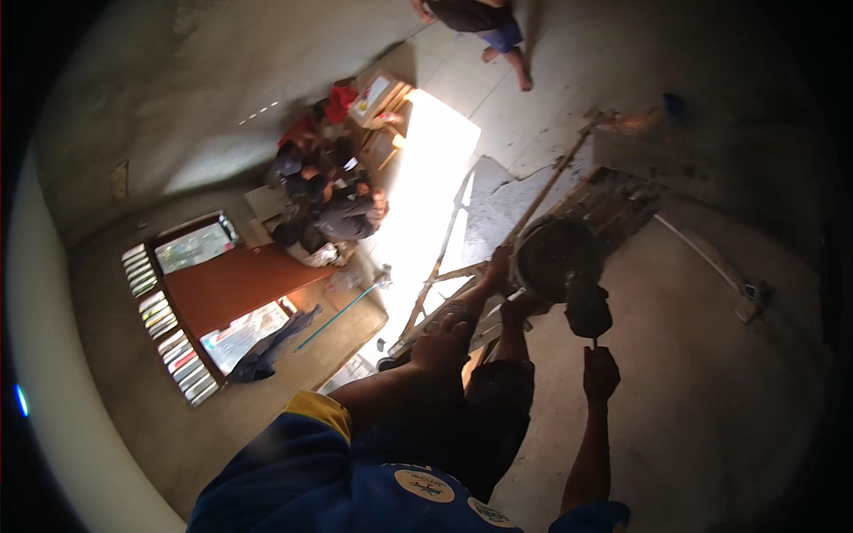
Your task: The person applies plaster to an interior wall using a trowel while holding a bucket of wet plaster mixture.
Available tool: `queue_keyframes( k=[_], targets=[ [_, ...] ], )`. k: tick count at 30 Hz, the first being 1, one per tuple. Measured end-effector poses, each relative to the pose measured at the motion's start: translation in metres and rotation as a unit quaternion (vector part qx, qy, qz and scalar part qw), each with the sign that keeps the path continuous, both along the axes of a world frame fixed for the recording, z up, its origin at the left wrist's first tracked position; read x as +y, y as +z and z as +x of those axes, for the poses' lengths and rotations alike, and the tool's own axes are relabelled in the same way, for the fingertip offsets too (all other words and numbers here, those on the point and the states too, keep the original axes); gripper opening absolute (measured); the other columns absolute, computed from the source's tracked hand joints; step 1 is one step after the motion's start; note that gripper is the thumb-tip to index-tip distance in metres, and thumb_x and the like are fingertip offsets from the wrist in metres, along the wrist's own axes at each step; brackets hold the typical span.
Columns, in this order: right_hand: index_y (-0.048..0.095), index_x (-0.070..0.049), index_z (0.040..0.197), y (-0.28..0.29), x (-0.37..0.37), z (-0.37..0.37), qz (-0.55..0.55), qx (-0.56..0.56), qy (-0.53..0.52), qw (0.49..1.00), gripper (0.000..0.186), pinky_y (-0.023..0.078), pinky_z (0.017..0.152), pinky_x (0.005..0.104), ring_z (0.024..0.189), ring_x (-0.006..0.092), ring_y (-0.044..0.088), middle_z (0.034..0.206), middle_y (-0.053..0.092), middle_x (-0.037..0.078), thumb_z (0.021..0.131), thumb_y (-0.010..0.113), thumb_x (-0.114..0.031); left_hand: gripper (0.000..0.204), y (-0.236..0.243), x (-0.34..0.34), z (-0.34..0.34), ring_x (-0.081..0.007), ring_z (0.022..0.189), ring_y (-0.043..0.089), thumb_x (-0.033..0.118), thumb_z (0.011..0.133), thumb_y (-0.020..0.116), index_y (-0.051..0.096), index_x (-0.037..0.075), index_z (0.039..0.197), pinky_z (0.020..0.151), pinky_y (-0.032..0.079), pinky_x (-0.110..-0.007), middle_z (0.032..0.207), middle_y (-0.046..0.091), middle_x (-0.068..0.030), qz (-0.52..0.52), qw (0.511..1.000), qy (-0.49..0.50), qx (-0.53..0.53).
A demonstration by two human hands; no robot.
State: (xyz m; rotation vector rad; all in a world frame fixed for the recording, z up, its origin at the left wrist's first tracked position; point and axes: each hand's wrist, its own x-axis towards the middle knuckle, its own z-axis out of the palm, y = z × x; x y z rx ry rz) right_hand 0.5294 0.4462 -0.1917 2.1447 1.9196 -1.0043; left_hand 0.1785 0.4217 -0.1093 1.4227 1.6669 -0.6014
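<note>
My right hand point(601, 369) is closed round the thin handle of a trowel, whose dark blade point(587, 313) carries what looks like grey mortar just below a dark bucket point(539, 253). The bucket rests on a weathered plank point(633, 197) on a metal and wood scaffold frame point(444, 258). My left hand point(498, 269) is closed beside the bucket's left side; whether it grips the rim or the rail is too dark to make out. My bare legs show between my arms, in shadow.
Far below, several people point(342, 204) cluster by wooden furniture point(378, 98); another person's bare legs point(517, 67) appear at the top. A brown door point(227, 284), windows, a blue-handled mop point(329, 321) and dark cloth point(267, 355) are left. A pale pole point(702, 250) lies right of the plank.
</note>
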Motion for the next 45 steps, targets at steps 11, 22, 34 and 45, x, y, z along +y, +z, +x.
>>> queue_keyframes(
  k=[11, 22, 34, 45],
  targets=[
    [0.063, -0.011, 0.098, 0.372, 0.087, 0.063, -0.064, -0.022, 0.013, 0.998, 0.036, 0.051, 0.071, 0.0440, 0.082, 0.0312, 0.064, 0.087, 0.066, 0.009, 0.089, 0.055, -0.045, 0.043, -0.005, -0.015, -0.059, -0.0289, 0.087, 0.066, 0.041, 0.083, 0.065, 0.059, 0.009, 0.111, 0.075, 0.052, -0.039, 0.095, 0.068, -0.0131, 0.004, 0.994, 0.029, -0.108],
    [0.058, -0.009, 0.114, 0.766, 0.171, 0.308, 0.117, 0.418, -0.278, 0.857, 0.038, 0.048, 0.051, 0.0227, 0.065, 0.0099, 0.057, 0.089, 0.061, 0.002, 0.087, 0.062, -0.036, 0.045, 0.057, 0.016, -0.089, -0.0284, 0.089, 0.065, 0.042, 0.079, 0.070, 0.061, 0.004, 0.101, 0.081, 0.050, -0.039, 0.092, 0.068, -0.0154, 0.108, 0.992, 0.058, -0.041],
    [0.061, -0.013, 0.096, 0.816, 0.170, 0.346, 0.375, -0.098, -0.429, 0.816, 0.038, 0.044, 0.060, 0.0280, 0.066, 0.0088, 0.050, 0.077, 0.055, -0.003, 0.088, 0.058, -0.050, 0.034, 0.027, -0.045, -0.136, -0.0253, 0.086, 0.064, 0.032, 0.078, 0.070, 0.067, 0.000, 0.091, 0.078, 0.050, -0.035, 0.088, 0.069, -0.0140, 0.061, 0.977, 0.187, -0.086],
    [0.063, -0.013, 0.091, 0.840, 0.143, 0.442, 0.335, 0.002, -0.484, 0.808, 0.039, 0.045, 0.061, 0.0274, 0.063, 0.0075, 0.051, 0.074, 0.056, -0.003, 0.083, 0.065, -0.051, 0.039, 0.025, -0.060, -0.130, -0.0272, 0.088, 0.060, 0.037, 0.084, 0.059, 0.063, 0.000, 0.100, 0.080, 0.047, -0.038, 0.091, 0.064, -0.0160, 0.005, 0.982, 0.182, -0.049]
  ],
)
